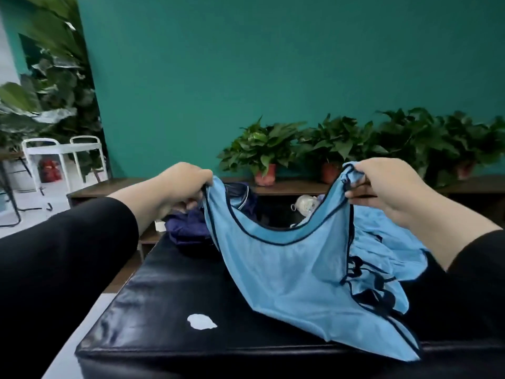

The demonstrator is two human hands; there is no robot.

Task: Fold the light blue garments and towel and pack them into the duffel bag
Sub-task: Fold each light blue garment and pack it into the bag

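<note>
I hold a light blue sleeveless jersey [295,272] with dark navy trim up above a black padded bench [169,305]. My left hand [181,186] pinches its left shoulder strap. My right hand [382,187] grips the right shoulder strap, where the cloth is bunched. The jersey's lower part drapes onto the bench, with dark printing showing at its right side. Behind it lies a dark navy bag or cloth [188,225], partly hidden by the jersey; I cannot tell if it is the duffel bag.
A low wooden shelf [289,187] along the teal wall carries several potted plants [262,151]. A white object [304,203] sits under the shelf. A white patch [201,321] marks the bench top. A white cart [62,157] stands at the left.
</note>
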